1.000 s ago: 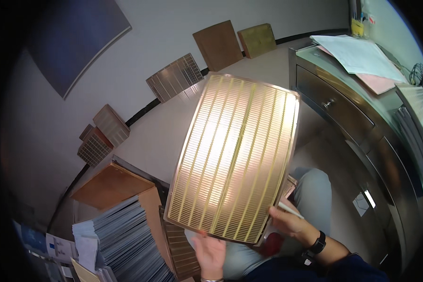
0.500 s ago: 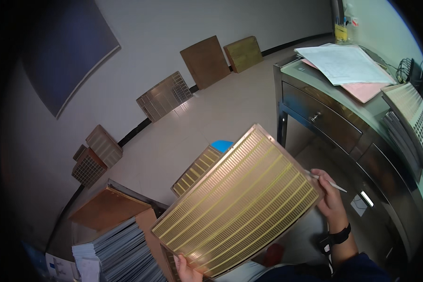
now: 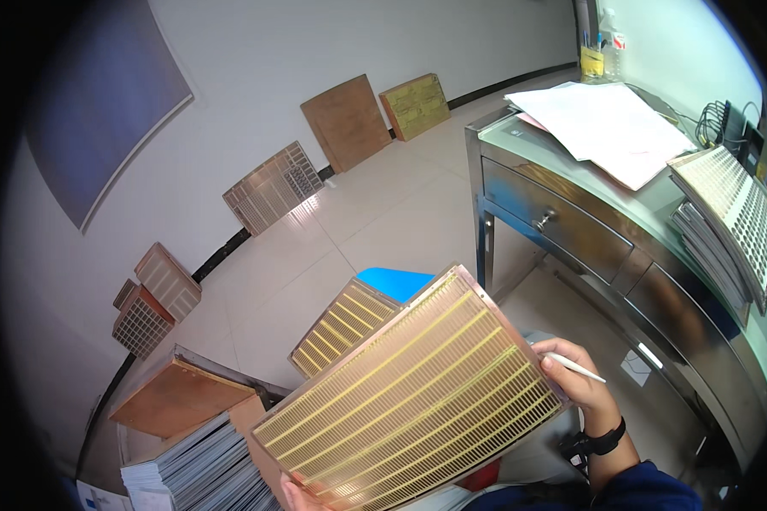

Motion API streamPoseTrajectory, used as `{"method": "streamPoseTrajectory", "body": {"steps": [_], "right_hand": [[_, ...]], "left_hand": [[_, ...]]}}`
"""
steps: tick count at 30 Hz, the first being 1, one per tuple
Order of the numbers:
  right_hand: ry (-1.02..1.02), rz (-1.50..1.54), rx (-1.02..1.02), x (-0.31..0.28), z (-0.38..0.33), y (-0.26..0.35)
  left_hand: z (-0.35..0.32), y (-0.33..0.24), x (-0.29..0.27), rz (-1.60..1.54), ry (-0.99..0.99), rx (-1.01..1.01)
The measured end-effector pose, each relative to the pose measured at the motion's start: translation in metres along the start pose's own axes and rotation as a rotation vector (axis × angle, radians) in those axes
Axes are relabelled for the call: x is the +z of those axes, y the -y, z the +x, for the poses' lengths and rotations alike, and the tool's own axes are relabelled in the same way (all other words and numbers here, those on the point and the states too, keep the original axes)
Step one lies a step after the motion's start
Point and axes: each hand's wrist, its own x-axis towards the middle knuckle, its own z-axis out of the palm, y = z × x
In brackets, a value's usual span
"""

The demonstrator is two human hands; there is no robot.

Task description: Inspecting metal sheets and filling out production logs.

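Note:
A copper-coloured circuit board panel [image 3: 418,392], marked with rows of fine slots and yellow-green stripes, is held tilted in front of me. My left hand [image 3: 302,496] grips its lower left corner, partly cut off by the lower edge of the picture. At the right edge of the panel, my right hand [image 3: 578,375] is closed round a slim white pen-like tool [image 3: 578,367] and steadies the panel too. Behind the panel's upper left side stands a similar striped panel [image 3: 343,324], with a blue piece [image 3: 392,283] beside it.
To the lower left, a thick stack of thin panels [image 3: 196,464] stands beside a brown board [image 3: 179,396]. A metal desk [image 3: 562,230] on the right bears paper sheets [image 3: 605,128] and a pile of panels [image 3: 729,230]. More boards [image 3: 345,123] lean along the wall.
The held panel, with both hands, has shifted a little left and down in the picture. The room has also slid left as the view turned. Both hands keep their hold.

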Motion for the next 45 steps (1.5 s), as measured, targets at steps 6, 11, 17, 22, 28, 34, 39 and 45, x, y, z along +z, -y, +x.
{"method": "streamPoseTrajectory", "body": {"steps": [6, 11, 17, 22, 28, 34, 39, 45], "right_hand": [[-0.066, -0.085, -0.099, 0.000, 0.004, 0.006], [-0.095, 0.227, -0.313, 0.015, 0.013, -0.009], [-0.050, 0.379, -0.183, -0.011, 0.005, -0.041], [-0.191, 0.506, 0.035, 0.020, 0.004, -0.011], [0.056, 0.720, 0.367, 0.029, -0.002, -0.034], [0.055, 0.846, 0.243, 0.063, -0.002, -0.035], [0.137, 0.918, 0.403, 0.080, -0.019, -0.053], [0.148, 0.715, 0.278, 0.063, -0.018, -0.057]], "left_hand": [[0.012, -0.020, -0.006, -0.366, -0.053, -0.005], [0.084, 0.032, -0.068, -0.955, 0.811, -0.282], [0.031, -0.019, 0.018, -0.937, 0.015, -0.388], [0.049, 0.015, -0.018, -1.222, 0.434, -0.404], [0.022, -0.018, 0.035, -1.257, 0.304, -0.267], [-0.003, -0.022, 0.070, -1.380, 0.136, -0.337], [-0.038, -0.029, 0.112, -1.104, 0.261, -0.404], [-0.025, -0.042, 0.109, -0.750, 0.262, -0.401]]}}
